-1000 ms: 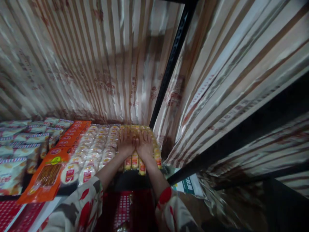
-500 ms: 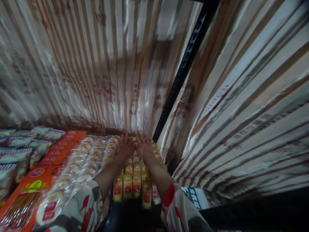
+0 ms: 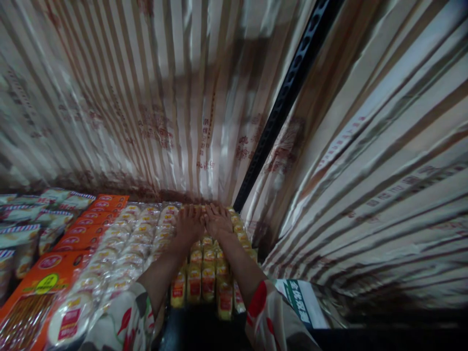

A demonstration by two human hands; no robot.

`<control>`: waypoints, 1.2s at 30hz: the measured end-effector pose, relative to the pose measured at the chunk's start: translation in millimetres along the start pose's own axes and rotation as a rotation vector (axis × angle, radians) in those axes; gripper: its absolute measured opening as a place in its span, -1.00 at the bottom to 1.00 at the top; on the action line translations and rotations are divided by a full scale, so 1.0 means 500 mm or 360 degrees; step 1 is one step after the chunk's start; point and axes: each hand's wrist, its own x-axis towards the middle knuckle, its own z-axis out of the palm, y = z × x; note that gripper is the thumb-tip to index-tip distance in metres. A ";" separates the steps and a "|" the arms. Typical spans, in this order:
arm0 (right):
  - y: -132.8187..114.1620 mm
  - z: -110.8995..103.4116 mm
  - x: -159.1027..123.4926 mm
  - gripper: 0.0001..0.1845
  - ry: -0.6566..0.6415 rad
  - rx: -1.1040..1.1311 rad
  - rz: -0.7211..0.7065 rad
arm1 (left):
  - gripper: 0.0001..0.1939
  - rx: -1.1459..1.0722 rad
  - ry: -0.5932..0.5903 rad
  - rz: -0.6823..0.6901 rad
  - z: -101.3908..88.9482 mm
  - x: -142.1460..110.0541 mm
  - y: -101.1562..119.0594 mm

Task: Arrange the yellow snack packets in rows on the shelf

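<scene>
Side by side at the back of the shelf, my left hand and my right hand lie palm down with fingers stretched out. Both rest on the far end of several rows of small yellow wrapped cakes with red labels. Their palms hide what lies directly under them. Left of my left hand run rows of round pale cakes in clear wrappers; one large round pack with a red label is at the front.
Orange packs of brown sticks and white-blue bags fill the left. Striped printed plastic sheeting hangs behind and to the right. A black perforated post slants up from the back corner. A green-white printed packet lies at the right.
My hands stay on the far end of the yellow cakes, fingers still flat. The view has shifted slightly, with the post and sheeting appearing a little farther right.
</scene>
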 end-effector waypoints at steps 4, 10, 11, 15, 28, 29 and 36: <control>-0.004 -0.004 -0.003 -0.46 0.0020 -0.0013 -0.0020 | -0.53 -0.0033 -0.0009 0.0009 0.003 -0.003 -0.002; -0.006 -0.021 -0.008 -0.48 0.0078 0.0021 0.0024 | -0.53 -0.0049 0.0000 -0.0045 -0.015 0.003 0.009; -0.004 -0.022 -0.010 -0.47 0.0130 0.0015 0.0063 | -0.53 -0.0060 0.0021 -0.0030 -0.019 0.004 0.015; 0.009 -0.019 -0.012 -0.43 0.0213 -0.0044 0.0286 | -0.53 -0.0136 -0.0064 0.0017 -0.027 0.006 0.040; 0.012 -0.011 -0.026 -0.47 0.0168 -0.0093 0.0226 | -0.54 -0.0076 -0.0085 0.0127 -0.011 -0.005 0.042; 0.012 -0.012 -0.026 -0.47 0.0182 -0.0096 0.0214 | -0.54 -0.0073 -0.0088 0.0128 -0.012 -0.005 0.043; 0.016 -0.013 -0.021 -0.47 0.0202 -0.0086 0.0219 | -0.54 -0.0066 -0.0102 0.0097 -0.018 -0.003 0.044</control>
